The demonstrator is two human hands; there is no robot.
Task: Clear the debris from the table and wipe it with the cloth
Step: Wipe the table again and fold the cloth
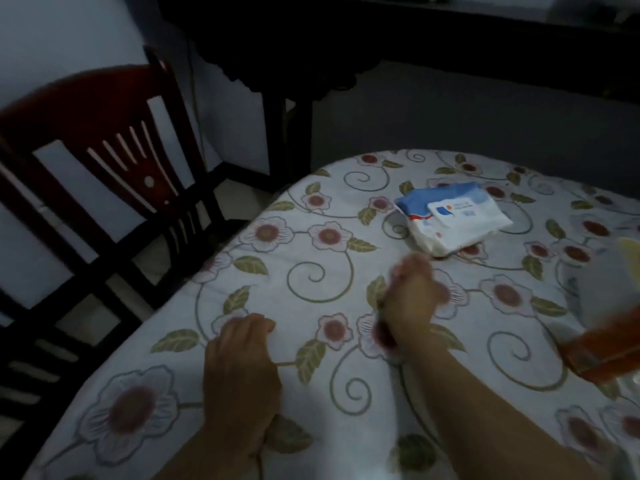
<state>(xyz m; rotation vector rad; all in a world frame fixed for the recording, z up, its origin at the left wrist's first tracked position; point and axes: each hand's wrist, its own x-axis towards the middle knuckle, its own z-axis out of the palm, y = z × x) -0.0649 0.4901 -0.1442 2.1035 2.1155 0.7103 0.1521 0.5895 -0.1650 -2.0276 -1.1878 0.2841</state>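
Observation:
The table point(311, 278) is covered with a white tablecloth printed with pink flowers and green leaves. My left hand point(239, 358) rests on it near the front left edge, fingers curled under, with nothing visible in them. My right hand point(412, 299) is over the middle of the table and blurred by motion. Its fingers look bunched, and I cannot tell whether they hold anything. I can make out no cloth and no loose debris in this dim view.
A blue and white tissue pack point(453, 216) lies beyond my right hand. An orange object point(606, 348) and something pale yellow point(630, 251) sit at the right edge. A dark red wooden chair point(104, 140) stands left of the table, with dark furniture behind.

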